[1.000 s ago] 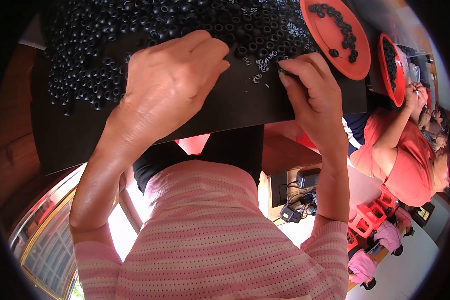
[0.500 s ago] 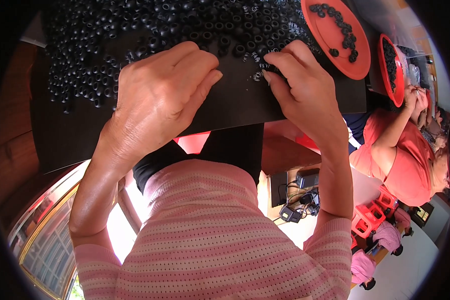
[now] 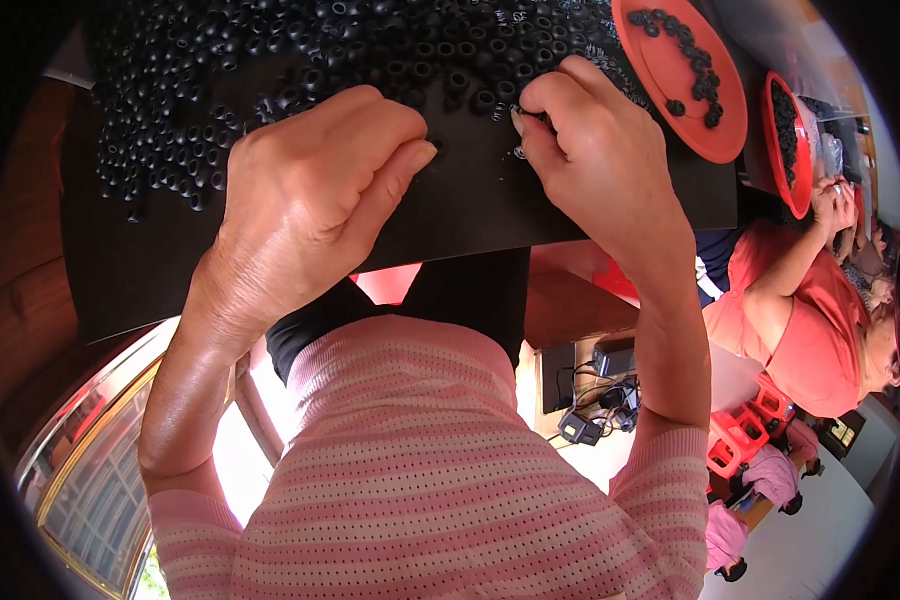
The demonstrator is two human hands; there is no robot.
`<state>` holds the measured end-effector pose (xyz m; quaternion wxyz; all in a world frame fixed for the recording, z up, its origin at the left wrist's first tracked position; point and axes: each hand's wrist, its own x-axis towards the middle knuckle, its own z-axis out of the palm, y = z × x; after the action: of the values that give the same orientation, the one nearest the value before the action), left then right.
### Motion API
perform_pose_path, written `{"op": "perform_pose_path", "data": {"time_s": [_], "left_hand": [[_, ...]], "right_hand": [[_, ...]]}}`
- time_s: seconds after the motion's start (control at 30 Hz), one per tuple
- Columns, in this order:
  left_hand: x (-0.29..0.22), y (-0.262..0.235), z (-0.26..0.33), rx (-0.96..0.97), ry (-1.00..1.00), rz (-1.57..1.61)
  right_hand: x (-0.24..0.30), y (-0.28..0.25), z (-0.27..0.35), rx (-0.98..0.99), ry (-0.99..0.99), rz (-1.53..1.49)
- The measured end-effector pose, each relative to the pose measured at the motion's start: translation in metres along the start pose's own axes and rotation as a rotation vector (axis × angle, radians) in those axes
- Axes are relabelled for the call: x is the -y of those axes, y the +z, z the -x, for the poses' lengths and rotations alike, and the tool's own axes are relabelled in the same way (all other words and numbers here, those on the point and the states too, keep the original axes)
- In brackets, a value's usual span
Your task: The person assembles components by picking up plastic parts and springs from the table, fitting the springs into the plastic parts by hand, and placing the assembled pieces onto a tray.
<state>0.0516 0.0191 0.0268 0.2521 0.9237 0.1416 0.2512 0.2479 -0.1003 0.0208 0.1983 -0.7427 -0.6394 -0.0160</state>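
My left hand point(image 3: 310, 200) is closed over the near side of the black table point(image 3: 450, 215), its thumb and fingers pinched. Whatever lies between them is hidden. To the right, my right hand point(image 3: 605, 150) is also in a pinch, with thumb and forefinger close together. Anything held there is too small to make out. A silvery coiled piece point(image 3: 519, 153) lies just under the right thumb. Beyond both hands spread many small black hollow ring-like pieces point(image 3: 450, 50), and more thin silvery coils point(image 3: 610, 65) lie behind my right hand.
An orange-red plate point(image 3: 705, 135) with several black pieces stands right of my right hand. Past it is a red basin point(image 3: 778, 178) of black pieces, beside a co-worker in a red top point(image 3: 820, 320). Black adapters and cables point(image 3: 605, 395) lie lower right, near red stools point(image 3: 735, 440).
My right hand has drawn slightly left and up, away from the coils its fingertips were among. Fewer coils show beside it. My left hand has shifted slightly left.
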Motion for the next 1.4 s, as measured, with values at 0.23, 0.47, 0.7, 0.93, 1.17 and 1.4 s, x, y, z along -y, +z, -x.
{"op": "perform_pose_path", "data": {"time_s": [0.23,0.47,0.7,0.93,1.17,1.4], "left_hand": [[-0.005,0.005,-0.011,0.022,-0.065,0.277],[-0.012,0.008,-0.034,0.152,-0.436,0.823],[-0.016,0.01,-0.031,0.126,-0.512,1.001],[-0.014,0.015,-0.02,0.057,-0.339,0.934],[-0.01,0.021,-0.017,-0.131,0.041,0.516],[-0.009,0.026,-0.019,-0.221,0.251,0.277]], "right_hand": [[0.0,-0.011,0.001,-0.04,0.075,-0.308],[0.021,-0.028,-0.003,-0.126,0.008,-0.537],[0.022,-0.021,0.002,-0.293,-0.164,-0.406],[0.02,-0.017,0.006,-0.285,-0.145,-0.592],[0.039,-0.025,0.005,-0.007,0.307,-1.025],[0.031,-0.013,0.007,-0.087,0.232,-1.045]]}}
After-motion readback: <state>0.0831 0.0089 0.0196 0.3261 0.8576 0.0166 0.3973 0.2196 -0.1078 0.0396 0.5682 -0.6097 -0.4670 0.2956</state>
